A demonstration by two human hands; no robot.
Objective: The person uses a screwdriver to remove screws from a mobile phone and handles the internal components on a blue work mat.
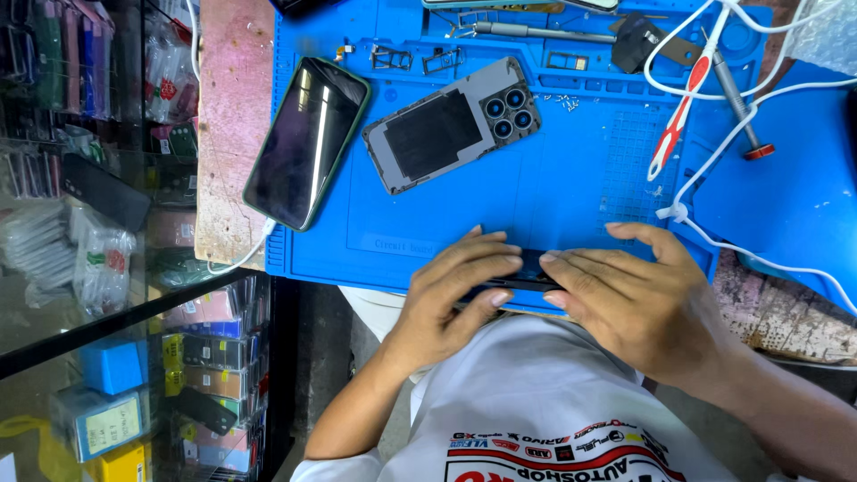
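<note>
Down at the near edge of the blue work mat (pixel 553 192), seen from the head camera: a dark slim phone body (pixel 527 278) held edge-on, gripped from both sides. Left hand (pixel 455 299) curled over its left part, fingers (pixel 495 259) laid close together across the top and thumb tucked beneath, closed on the device. Right hand (pixel 638 299) flattened over its right part, fingers (pixel 580 263) stretched out side by side along the top edge, pressing on it; thumb hidden, so cannot tell how far that grip wraps round. Fingertips of the two hands nearly meeting above the middle of the device.

Further up the mat, well apart from the hands: a grey phone back cover (pixel 451 125) lying tilted, inner side up, with a dark square patch and a cluster of round blue camera rings at its upper right corner. Just beside it to the left, a phone in a green case (pixel 306 143), screen up and dark, half on the mat and half on the worn pink bench top (pixel 232 107), a white cable (pixel 245 254) running from its lower end. Near the far edge: small metal trays and frames (pixel 420 60), a grey metal tool (pixel 536 32), a red-handled screwdriver (pixel 680 112) and white wires (pixel 759 98) looping across the right side. At the left, a glass display case (pixel 107 295) packed with phone cases and boxes. At the bottom, a white printed shirt (pixel 544 402).
</note>
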